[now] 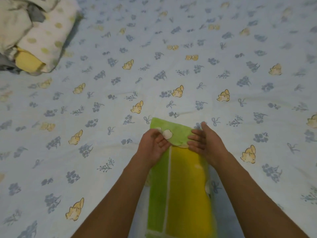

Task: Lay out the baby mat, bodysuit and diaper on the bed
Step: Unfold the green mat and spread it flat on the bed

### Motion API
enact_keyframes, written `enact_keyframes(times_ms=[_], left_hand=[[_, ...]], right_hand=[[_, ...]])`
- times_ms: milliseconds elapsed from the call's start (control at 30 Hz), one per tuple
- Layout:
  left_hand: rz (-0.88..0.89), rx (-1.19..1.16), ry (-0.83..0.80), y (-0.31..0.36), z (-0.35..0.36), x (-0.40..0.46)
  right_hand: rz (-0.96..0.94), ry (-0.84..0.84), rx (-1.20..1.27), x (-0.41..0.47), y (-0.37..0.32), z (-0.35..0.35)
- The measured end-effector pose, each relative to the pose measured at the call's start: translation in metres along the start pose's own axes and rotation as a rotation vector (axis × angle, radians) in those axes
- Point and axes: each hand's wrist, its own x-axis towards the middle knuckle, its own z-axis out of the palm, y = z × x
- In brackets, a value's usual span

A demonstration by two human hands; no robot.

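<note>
A folded baby mat (181,182), green and yellow with white shapes, lies lengthwise on the bed in front of me. My left hand (152,146) pinches the mat's folded green top layer near its far left corner. On the right edge of the same green flap my right hand (205,143) grips with the fingers curled over the fabric. The bed sheet (154,66) is pale blue with blue flowers and yellow rabbits. At the top left lies a pile of folded baby things (36,35), white with yellow dots, and I cannot tell a bodysuit or a diaper apart within it.
A yellow folded piece (28,61) sticks out at the bottom of the pile in the top left corner. The printed sheet stretches flat across the middle, the right and the far side of the bed.
</note>
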Motion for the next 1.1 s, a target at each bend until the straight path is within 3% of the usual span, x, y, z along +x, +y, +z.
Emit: enact_keyframes(times_ms=[167,233,300,500,667,767,900,967,1100], left_hand=[[0.043,0.053,-0.132,0.024,0.03,0.021],[0.039,0.042,-0.142,0.033,0.043,0.031],[0.031,0.032,-0.129,0.037,0.05,0.04],[0.236,0.402,-0.08,0.041,0.044,0.054],[0.672,1.281,0.011,0.041,0.031,0.05],[0.656,1.703,0.088,0.041,0.027,0.046],[0.521,1.753,0.205,0.052,0.038,0.021],[0.529,1.745,0.221,0.06,0.056,-0.002],[0.578,1.827,0.18,0.078,0.112,-0.073]], right_hand=[[-0.215,-0.126,-0.151,0.012,-0.015,-0.009],[-0.084,-0.326,-0.289,0.011,-0.018,-0.013],[0.022,-0.416,-0.408,0.013,-0.017,-0.011],[-0.362,0.03,-0.476,0.039,-0.028,-0.004],[-0.483,0.03,-0.635,0.045,-0.03,-0.006],[-0.511,0.068,-0.849,0.043,-0.034,-0.009],[-0.455,0.095,-1.05,0.026,-0.053,-0.025],[-0.415,0.098,-1.052,0.003,-0.071,-0.035],[-0.508,0.174,-1.012,-0.074,-0.128,-0.055]])
